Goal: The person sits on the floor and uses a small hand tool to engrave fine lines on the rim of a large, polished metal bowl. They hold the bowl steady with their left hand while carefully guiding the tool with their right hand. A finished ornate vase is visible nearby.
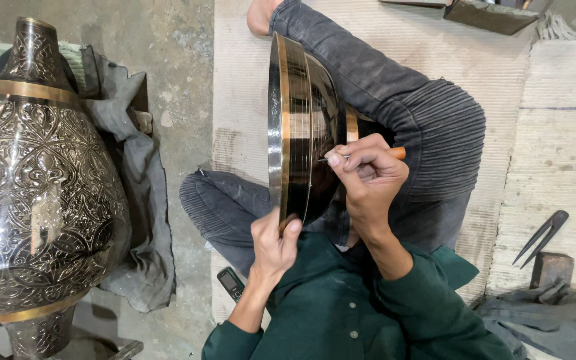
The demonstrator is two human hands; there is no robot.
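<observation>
Right now, looking down from my head, the dark metal bowl (301, 127) stands on its edge in my lap, its rim turned toward my left and its hollow facing my right hand (368, 177). The rim's long line runs away from me, from near my chest up toward my knee, with brass bands along the outer wall. My right hand is the nearer one to the working spot: it sits just inside the hollow, fingers pinched narrow around a thin engraving tool (341, 158) with an orange wooden handle, and the metal tip points left, touching or all but touching the inner wall; I cannot tell which. My left hand (273, 240) is lower, closed over the near edge of the rim, thumb on the inner side and fingers wrapped behind, holding the bowl upright against my legs. To my left a large engraved vase (35, 180) stands on the floor with a grey cloth (138, 200) behind it, well apart from the bowl. A small phone (231, 283) lies by my left elbow, and a pair of dividers (540, 237) rests on the mat off to my right.
</observation>
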